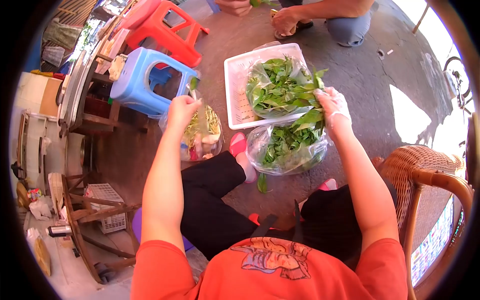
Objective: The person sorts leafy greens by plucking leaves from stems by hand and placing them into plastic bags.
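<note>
Apparently mid-sorting: grasping leafy sprigs (317,86) in right grip (333,106) near right edge of white tray (230,90); pinching green scrap (193,83) in left grip (183,113) by stem bag (209,127), off left edge. Next, probably loosen left pinch.

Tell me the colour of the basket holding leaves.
The basket is white; it shows best in the head view.

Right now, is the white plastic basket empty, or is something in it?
Not empty: a clear plastic bag of green leaves sits in the white plastic basket, whose slotted bottom shows on the left.
</note>
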A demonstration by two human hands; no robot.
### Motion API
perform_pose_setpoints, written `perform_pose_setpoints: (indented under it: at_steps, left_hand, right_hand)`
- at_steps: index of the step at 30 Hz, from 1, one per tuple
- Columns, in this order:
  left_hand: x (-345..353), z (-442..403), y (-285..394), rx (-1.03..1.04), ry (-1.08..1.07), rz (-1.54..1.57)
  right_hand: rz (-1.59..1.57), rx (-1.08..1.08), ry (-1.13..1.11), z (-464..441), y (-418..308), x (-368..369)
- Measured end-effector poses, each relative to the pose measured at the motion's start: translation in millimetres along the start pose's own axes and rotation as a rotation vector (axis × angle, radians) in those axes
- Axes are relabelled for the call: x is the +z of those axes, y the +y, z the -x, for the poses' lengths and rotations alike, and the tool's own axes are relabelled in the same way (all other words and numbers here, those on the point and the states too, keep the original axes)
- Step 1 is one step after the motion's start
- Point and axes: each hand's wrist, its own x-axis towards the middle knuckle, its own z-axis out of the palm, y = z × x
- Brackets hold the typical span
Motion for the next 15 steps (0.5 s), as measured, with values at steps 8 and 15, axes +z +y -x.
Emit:
perform_pose_setpoints:
  at_steps: [8,15]
  left_hand:
    - [-1,-24,-126,-0.374,0.102,0.028]
    - [7,-20,-102,-0.047,-0.08,0.319]
  right_hand:
    - [-0.428,0.186,-0.017,13,7,10]
    - [0.2,-0.021,-0.026,10,20,8]
